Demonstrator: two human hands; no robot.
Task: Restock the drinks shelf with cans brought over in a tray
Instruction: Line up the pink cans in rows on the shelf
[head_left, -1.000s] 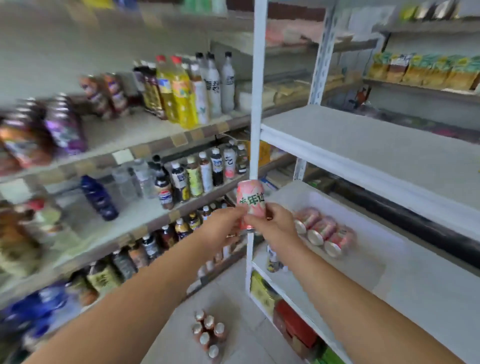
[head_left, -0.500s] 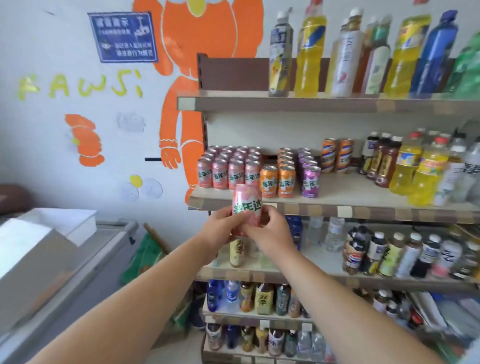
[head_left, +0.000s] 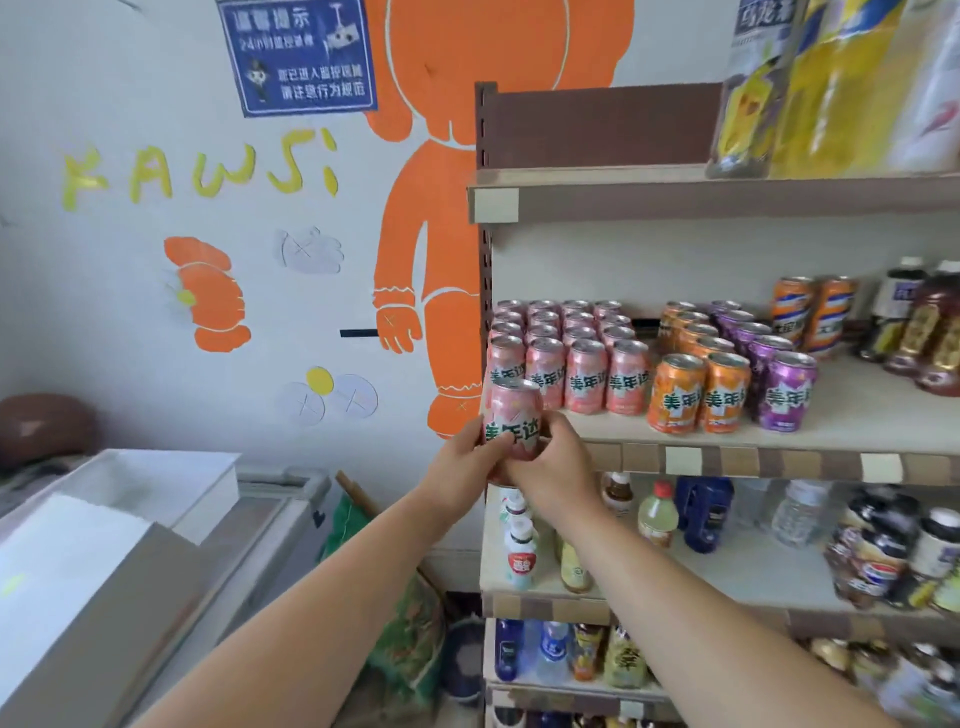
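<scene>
A pink can stands upright between my two hands, just in front of the left front corner of the drinks shelf. My left hand wraps its left side and my right hand grips its lower right side. Behind it, several rows of matching pink cans fill the shelf's left end, with orange cans and purple cans to their right. No tray is in view.
Bottles fill the shelf above and the shelves below. A chest freezer with white boxes on it stands to the left. A painted wall lies behind, and a green bag sits between freezer and shelving.
I have turned from the white rack with the lying cans to the drinks shelving and come closer. The pink can stays held in both hands, now at the shelf's left corner.
</scene>
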